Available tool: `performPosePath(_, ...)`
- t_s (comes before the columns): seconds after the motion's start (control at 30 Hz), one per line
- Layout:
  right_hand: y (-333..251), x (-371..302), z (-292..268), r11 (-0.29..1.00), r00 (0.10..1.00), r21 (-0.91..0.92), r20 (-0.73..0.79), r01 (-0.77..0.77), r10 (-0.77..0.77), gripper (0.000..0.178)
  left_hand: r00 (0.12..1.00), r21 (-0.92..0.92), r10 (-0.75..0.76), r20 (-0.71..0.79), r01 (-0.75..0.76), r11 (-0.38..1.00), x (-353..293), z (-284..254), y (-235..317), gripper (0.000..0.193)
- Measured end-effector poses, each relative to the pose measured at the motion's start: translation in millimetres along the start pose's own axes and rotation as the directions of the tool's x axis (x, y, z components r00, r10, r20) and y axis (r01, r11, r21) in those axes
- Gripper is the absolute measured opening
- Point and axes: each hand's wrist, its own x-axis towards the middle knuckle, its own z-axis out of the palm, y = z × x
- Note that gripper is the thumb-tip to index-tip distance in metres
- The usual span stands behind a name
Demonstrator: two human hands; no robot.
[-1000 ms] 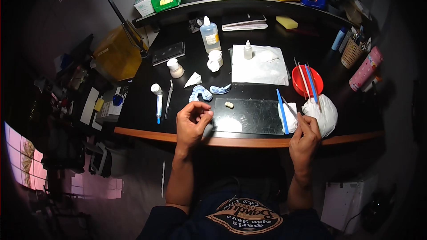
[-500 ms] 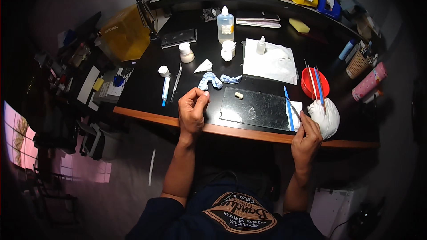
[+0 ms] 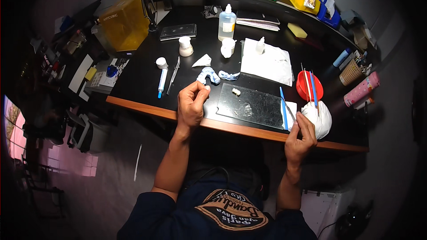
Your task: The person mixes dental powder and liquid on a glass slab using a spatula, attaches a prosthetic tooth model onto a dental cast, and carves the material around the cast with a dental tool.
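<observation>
My left hand (image 3: pixel 191 105) is raised over the table's near edge, thumb and finger pinched. Something small and pale shows at the fingertips, too small to name. Just beyond it sits an arch-shaped blue-and-white dental mould (image 3: pixel 207 75), with a smaller curved piece (image 3: pixel 229 76) beside it. A dark glass slab (image 3: pixel 255 106) lies between my hands, bearing a few cream tooth-like bits (image 3: pixel 236 92). My right hand (image 3: pixel 300 138) grips a thin dark pen-like tool (image 3: pixel 291 113) by its end, above a folded white tissue (image 3: pixel 290 108) with a blue-handled stick (image 3: pixel 283 106) on it.
A red bowl (image 3: pixel 304 90) with sticks and a white wrapped bundle (image 3: pixel 318 122) stand at right. Farther back are a clear bottle (image 3: pixel 227 27), white jars (image 3: pixel 185 46), a dropper bottle (image 3: pixel 260 46) on white paper (image 3: pixel 273 64). Tweezers (image 3: pixel 174 76) and a tube (image 3: pixel 163 80) lie left.
The whole view has shifted slightly, so the table appears a little further left. Both hands keep nearly the same place and grip relative to the table.
</observation>
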Motion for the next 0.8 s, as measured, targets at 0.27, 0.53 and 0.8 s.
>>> performPosePath(0.27, -61, 78, 30, 0.927, 0.868, 0.330, 0.389, 0.181, -0.308, 0.014, 1.000, 0.011, 0.001, -0.001, -0.001, 1.000, 6, 4, 5, 0.032)
performPosePath(0.53, -66, 120, 120, 0.957, 0.579, 0.148, 0.769, 0.248, -0.269, 0.015, 1.000, 0.055, 0.020, 0.013, -0.021, 0.998, 6, 4, -8, 0.029)
performPosePath(0.8, -49, 143, 107, 0.970, 0.736, 0.201, 0.634, 0.139, -0.237, 0.014, 0.999, 0.201, 0.030, 0.036, -0.037, 0.979, 8, 2, -2, 0.017)
